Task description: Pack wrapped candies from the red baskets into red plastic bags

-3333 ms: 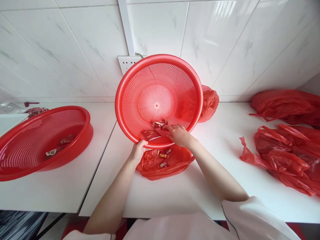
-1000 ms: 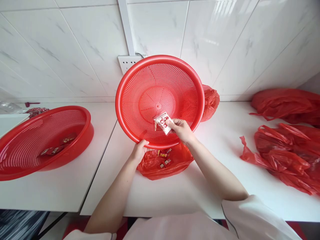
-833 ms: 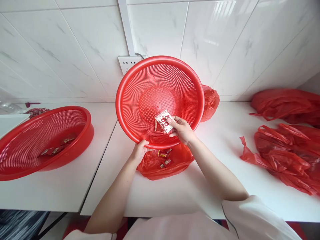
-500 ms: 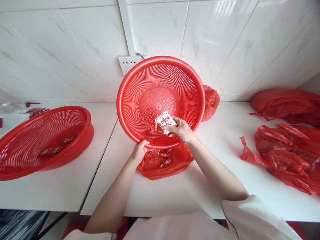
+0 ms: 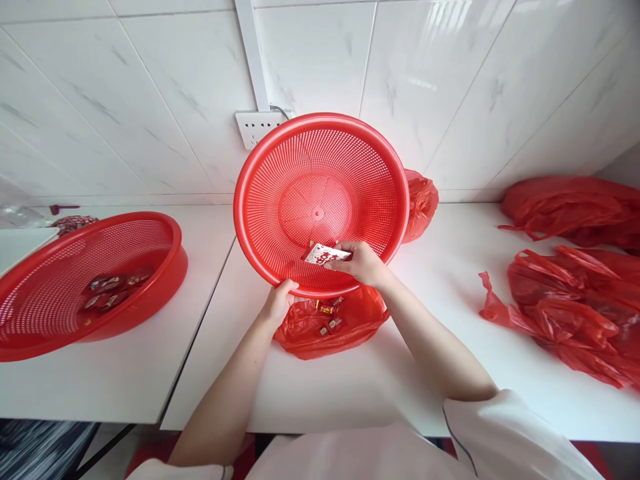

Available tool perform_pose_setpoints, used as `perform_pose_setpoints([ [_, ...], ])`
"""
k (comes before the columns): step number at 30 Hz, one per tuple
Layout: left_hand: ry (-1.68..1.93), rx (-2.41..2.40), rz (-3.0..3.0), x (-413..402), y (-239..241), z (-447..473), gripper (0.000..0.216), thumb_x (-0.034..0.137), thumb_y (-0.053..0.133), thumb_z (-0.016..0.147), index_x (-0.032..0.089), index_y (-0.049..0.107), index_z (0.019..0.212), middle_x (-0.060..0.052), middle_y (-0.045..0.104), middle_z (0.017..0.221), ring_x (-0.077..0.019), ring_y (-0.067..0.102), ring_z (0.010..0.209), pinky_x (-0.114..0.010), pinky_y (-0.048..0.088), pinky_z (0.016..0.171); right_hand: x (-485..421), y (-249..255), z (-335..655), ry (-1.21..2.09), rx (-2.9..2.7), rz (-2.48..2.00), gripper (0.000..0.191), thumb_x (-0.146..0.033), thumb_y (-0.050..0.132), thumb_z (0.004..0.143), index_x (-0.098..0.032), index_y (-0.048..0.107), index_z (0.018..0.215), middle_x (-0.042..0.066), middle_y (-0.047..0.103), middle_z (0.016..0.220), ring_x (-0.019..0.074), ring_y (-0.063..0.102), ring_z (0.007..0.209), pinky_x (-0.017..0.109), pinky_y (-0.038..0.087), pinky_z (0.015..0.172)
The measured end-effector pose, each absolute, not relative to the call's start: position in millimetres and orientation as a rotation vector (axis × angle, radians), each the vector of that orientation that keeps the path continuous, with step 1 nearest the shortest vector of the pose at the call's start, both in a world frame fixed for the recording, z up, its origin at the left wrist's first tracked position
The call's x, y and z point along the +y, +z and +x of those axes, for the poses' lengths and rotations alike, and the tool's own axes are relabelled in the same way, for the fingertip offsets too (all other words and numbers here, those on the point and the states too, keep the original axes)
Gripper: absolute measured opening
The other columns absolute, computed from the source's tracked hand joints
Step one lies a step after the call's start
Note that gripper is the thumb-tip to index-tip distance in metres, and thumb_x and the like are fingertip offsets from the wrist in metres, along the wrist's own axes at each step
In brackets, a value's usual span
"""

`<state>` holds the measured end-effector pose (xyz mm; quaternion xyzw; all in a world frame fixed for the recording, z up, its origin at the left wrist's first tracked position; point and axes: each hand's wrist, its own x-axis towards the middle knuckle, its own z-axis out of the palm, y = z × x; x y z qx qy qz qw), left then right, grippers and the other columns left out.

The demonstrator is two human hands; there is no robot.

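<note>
A red plastic mesh basket point(image 5: 280, 160) is tipped toward me, its open mouth facing me. My left hand point(image 5: 281, 301) is closed on the near rim, thumb on top. Inside the mouth, my right hand point(image 5: 366, 265) holds a small flat white packet with red print point(image 5: 321, 255) between thumb and fingers, tilted over the basket's lower wall. Small bits show behind the packet, partly hidden. Below the rim, an open red plastic bag point(image 5: 305, 343) lies on the white table, with several small wrapped sweets point(image 5: 330, 327) in it.
At the left, another red mesh basket point(image 5: 165, 233) leans with several wrapped pieces point(image 5: 107, 293) inside. Red plastic bags point(image 5: 565, 307) lie in a heap at the right, and a bunched red bag point(image 5: 421, 203) sits behind the basket. A socket point(image 5: 250, 127) is on the tiled wall.
The packet in my right hand has tipped flatter and moved slightly lower. More pieces show in the left basket. My left hand keeps its place on the rim.
</note>
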<state>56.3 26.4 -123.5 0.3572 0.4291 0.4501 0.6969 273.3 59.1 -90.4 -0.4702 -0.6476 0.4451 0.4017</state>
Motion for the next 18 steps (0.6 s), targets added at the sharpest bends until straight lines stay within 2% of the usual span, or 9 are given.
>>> perform_pose_setpoints([
  [3, 1.017, 0.931, 0.792, 27.5, -126.9, 55.9, 0.037, 0.025, 0.060, 0.067, 0.014, 0.069, 0.102, -0.008, 0.074, 0.102, -0.0354, 0.062, 0.112, -0.048, 0.055, 0.088, 60.0, -90.2, 276.4, 1.115, -1.689, -1.181, 0.025, -0.038, 0.071, 0.073, -0.015, 0.068, 0.081, -0.002, 0.060, 0.068, 0.0133, 0.055, 0.064, 0.025, 0.042, 0.063],
  [5, 1.005, 0.911, 0.779, 28.4, -128.8, 55.4, 0.039, 0.024, 0.060, 0.068, 0.010, 0.067, 0.105, -0.012, 0.072, 0.107, -0.0347, 0.063, 0.110, -0.048, 0.055, 0.088, 60.5, -90.1, 277.3, 1.173, -1.654, -1.112, 0.025, -0.038, 0.070, 0.074, -0.015, 0.070, 0.082, 0.001, 0.065, 0.074, 0.0157, 0.059, 0.071, 0.027, 0.045, 0.070],
  [9, 0.984, 0.885, 0.739, 29.4, -129.5, 55.7, 0.044, 0.021, 0.058, 0.070, 0.010, 0.064, 0.112, -0.014, 0.071, 0.110, -0.0333, 0.063, 0.111, -0.047, 0.054, 0.089, 60.9, -90.1, 278.3, 1.271, -1.601, -1.065, 0.028, -0.043, 0.069, 0.075, -0.015, 0.069, 0.076, 0.002, 0.065, 0.072, 0.0159, 0.059, 0.069, 0.028, 0.046, 0.070],
  [15, 0.972, 0.878, 0.693, 29.1, -127.6, 57.7, 0.044, 0.020, 0.059, 0.067, 0.010, 0.065, 0.109, -0.014, 0.072, 0.106, -0.0340, 0.064, 0.108, -0.049, 0.054, 0.089, 57.7, -85.5, 278.7, 1.005, -1.763, -1.141, 0.033, -0.046, 0.064, 0.079, -0.016, 0.062, 0.066, -0.003, 0.053, 0.062, 0.0111, 0.047, 0.061, 0.025, 0.038, 0.063],
  [18, 0.978, 0.887, 0.692, 28.6, -127.0, 57.9, 0.043, 0.021, 0.059, 0.067, 0.009, 0.066, 0.108, -0.013, 0.073, 0.102, -0.0339, 0.065, 0.105, -0.049, 0.054, 0.088, 56.4, -82.5, 277.9, 0.984, -1.745, -1.149, 0.035, -0.047, 0.063, 0.081, -0.016, 0.058, 0.065, -0.004, 0.050, 0.061, 0.0105, 0.045, 0.060, 0.025, 0.038, 0.063],
])
